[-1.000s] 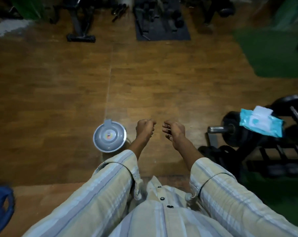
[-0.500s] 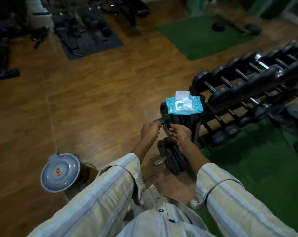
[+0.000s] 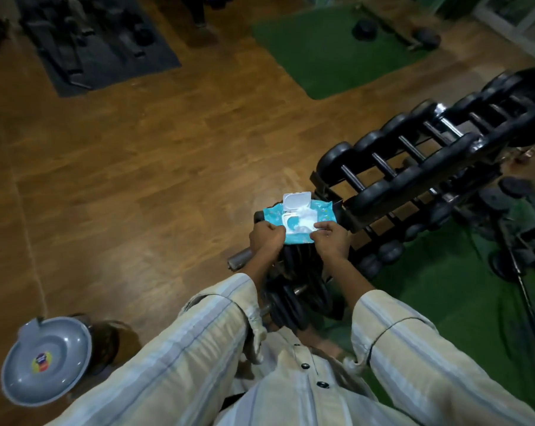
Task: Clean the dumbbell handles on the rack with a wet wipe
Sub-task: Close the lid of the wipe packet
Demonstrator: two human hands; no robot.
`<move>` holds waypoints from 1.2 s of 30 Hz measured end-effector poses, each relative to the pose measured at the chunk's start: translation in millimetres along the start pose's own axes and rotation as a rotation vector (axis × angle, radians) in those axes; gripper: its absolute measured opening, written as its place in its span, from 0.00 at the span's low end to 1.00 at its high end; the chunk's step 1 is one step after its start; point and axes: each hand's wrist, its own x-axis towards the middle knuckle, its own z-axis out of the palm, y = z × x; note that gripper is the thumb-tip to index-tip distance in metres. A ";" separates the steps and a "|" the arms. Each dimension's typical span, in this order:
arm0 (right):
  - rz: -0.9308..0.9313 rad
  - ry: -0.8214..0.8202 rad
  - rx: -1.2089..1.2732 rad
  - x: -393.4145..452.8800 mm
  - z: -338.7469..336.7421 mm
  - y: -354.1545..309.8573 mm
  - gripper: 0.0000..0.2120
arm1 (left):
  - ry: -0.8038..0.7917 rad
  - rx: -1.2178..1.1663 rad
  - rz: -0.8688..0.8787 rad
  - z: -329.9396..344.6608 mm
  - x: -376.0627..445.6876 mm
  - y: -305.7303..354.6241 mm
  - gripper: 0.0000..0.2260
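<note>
While our left hand [image 3: 265, 238] grips the near left edge of the blue wipe pack [image 3: 297, 222] and our right hand [image 3: 330, 238] pinches at the white wet wipe [image 3: 303, 224] poking from its flipped-open lid, we judge the sheet limp, damp and easily torn, best drawn by its free corner while the light pack is held down. Half a second ago both hands hung short of the pack; now they touch it, and the dumbbell handles [image 3: 383, 167] wait beyond our right hand on the rack [image 3: 413, 192].
</note>
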 end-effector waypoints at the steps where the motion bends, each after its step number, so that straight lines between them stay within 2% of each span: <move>1: -0.039 0.007 -0.060 10.2 1.5 -1.7 0.07 | 0.003 0.031 0.002 1.8 5.0 6.4 0.13; 3: -0.090 0.029 -0.147 22.2 5.3 -7.8 0.06 | 0.025 0.088 0.021 5.2 15.4 16.3 0.15; 7: -0.114 0.048 -0.232 42.3 16.4 -12.6 0.11 | 0.031 0.165 -0.010 15.0 29.1 29.4 0.17; 11: -0.059 -0.022 -0.277 51.0 22.4 -18.0 0.23 | 0.052 0.237 -0.042 28.7 38.5 33.6 0.17; 13: -0.054 -0.053 -0.291 56.1 23.1 -17.5 0.25 | 0.086 0.236 -0.077 34.8 40.8 35.0 0.20; 17: -0.052 -0.091 -0.293 70.5 15.7 -15.5 0.19 | 0.127 0.232 -0.097 45.6 38.8 41.0 0.24; 22: -0.165 -0.169 -0.355 76.2 3.7 -16.0 0.07 | 0.148 0.177 -0.155 57.1 32.8 47.9 0.24; 24: -0.178 -0.078 -0.257 74.9 -5.0 -17.8 0.05 | 0.166 0.187 -0.178 57.9 32.1 51.0 0.22; 26: -0.235 0.103 -0.165 75.4 -14.6 -19.5 0.06 | 0.175 0.197 -0.175 58.4 31.4 54.4 0.21; 28: -0.339 0.248 -0.143 78.5 -21.9 -22.7 0.07 | 0.187 0.220 -0.138 58.6 28.8 56.6 0.22; 30: -0.455 0.309 -0.161 81.7 -25.5 -26.5 0.07 | 0.185 0.235 -0.082 61.7 29.0 54.8 0.23; 32: -0.543 0.258 -0.186 83.6 -24.3 -27.9 0.06 | 0.175 0.239 -0.035 65.0 28.2 54.3 0.23; 36: -0.635 -0.039 -0.477 83.0 -10.0 -12.1 0.13 | 0.189 0.251 -0.020 71.0 28.1 58.8 0.23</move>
